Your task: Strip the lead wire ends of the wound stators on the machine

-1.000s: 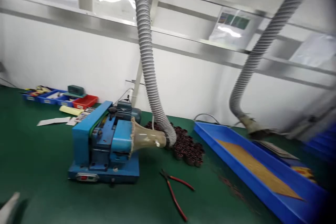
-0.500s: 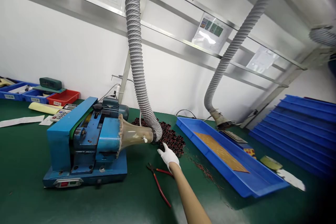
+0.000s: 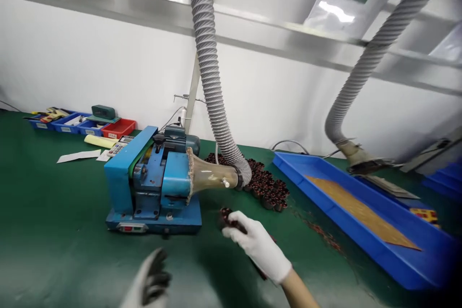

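Note:
My right hand (image 3: 258, 245), in a white glove, grips a dark round part with reddish bits (image 3: 226, 215) between thumb and fingers, raised over the green table. Partly hidden beneath this hand lie the red-handled pliers (image 3: 260, 272). At the bottom edge, my left hand (image 3: 149, 281) is blurred by motion. Its glove is white with dark fingers, and its thumb and fingers are apart with nothing visible between them. Similar dark parts with reddish bits (image 3: 269, 187) are clustered on the table beyond my right hand.
A blue belt-driven machine (image 3: 155, 192) stands left of centre, its clear funnel (image 3: 212, 175) joined to a grey hose (image 3: 207, 48). On the right is a long blue tray (image 3: 306, 192) holding a brown sheet. Reddish scraps (image 3: 325, 238) lie beside it. Small bins (image 3: 119, 127) line the back left.
My right hand has come back from the cluster toward me, now with a dark part in it. My left hand has entered at the bottom. The view has shifted left and levelled.

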